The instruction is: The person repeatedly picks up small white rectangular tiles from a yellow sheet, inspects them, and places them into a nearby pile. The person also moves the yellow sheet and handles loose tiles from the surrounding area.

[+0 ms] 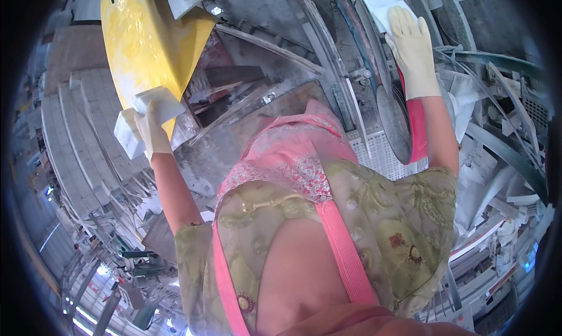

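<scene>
My left hand (154, 130), in a pale rubber glove, is closed on a white stone block (163, 103). Against the same hand sits a second white block (129, 133), beside a yellow sheet-covered surface (136, 49). At the upper right, my right hand (413, 55), gloved alike, lies with fingers stretched flat over a white slab (383, 11). That slab rests on the red belt (417, 131) of a machine, and its near end is hidden under my palm.
Long stacked grey boards (82, 142) stand at the left. Wooden strips (269, 48) and metal rails (328, 55) lie between my arms. A perforated white panel (380, 154) is below the belt. White offcuts (477, 160) crowd the right side.
</scene>
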Demonstrator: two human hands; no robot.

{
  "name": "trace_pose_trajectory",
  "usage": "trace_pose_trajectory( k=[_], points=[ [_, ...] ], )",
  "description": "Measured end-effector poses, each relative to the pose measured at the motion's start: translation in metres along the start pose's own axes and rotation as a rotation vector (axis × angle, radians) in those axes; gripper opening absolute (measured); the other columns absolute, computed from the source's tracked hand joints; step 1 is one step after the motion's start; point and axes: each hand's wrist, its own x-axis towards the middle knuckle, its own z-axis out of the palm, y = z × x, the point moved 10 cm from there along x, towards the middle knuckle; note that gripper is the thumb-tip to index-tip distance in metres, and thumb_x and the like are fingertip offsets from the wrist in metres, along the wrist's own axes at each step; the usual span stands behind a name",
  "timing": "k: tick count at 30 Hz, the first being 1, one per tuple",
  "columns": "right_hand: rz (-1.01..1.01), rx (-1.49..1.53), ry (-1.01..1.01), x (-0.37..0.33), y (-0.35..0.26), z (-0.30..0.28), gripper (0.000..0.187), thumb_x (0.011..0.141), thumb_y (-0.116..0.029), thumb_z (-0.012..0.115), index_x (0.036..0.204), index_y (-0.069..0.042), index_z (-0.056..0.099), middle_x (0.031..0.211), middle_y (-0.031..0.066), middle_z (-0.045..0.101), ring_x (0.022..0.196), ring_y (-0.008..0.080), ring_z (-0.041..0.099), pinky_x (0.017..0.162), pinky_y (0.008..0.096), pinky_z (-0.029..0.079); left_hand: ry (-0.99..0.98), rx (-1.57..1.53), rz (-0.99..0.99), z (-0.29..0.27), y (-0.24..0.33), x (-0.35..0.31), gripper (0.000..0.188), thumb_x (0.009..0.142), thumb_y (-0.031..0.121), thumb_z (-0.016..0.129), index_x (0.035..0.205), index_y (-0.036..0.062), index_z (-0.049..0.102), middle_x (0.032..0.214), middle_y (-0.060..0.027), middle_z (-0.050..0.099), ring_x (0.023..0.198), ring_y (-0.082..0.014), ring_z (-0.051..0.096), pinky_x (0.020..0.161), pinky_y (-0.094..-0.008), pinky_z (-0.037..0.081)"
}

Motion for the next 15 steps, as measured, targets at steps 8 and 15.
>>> trace_pose_trajectory(
  k=[8, 15],
  points=[
    [0.120, 0.044, -0.208, 0.010, -0.001, 0.018, 0.085, 0.087, -0.023, 0.074, 0.159, -0.011, 0.031, 0.162, 0.0102, 0.038, 0.151, 0.0252, 0.034, 0.123, 0.0502, 0.028, 0.034, 0.062, -0.032, -0.006, -0.005, -0.003, 0.056, 0.090, 0.023, 0.072, 0.133, -0.0079, 0.053, 0.122, -0.0162, 0.065, 0.112, -0.0237, 0.063, 0.100, -0.0354, 0.049],
    [0.092, -0.260, -0.216, 0.035, -0.009, 0.046, 0.083, 0.089, -0.022, 0.068, 0.160, -0.009, 0.029, 0.165, 0.0105, 0.035, 0.153, 0.0258, 0.032, 0.123, 0.0500, 0.028, 0.047, 0.095, -0.022, -0.003, -0.004, -0.002, 0.062, 0.087, 0.028, 0.072, 0.132, -0.0106, 0.053, 0.121, -0.0227, 0.065, 0.109, -0.0282, 0.065, 0.095, -0.0370, 0.051]
  ],
)
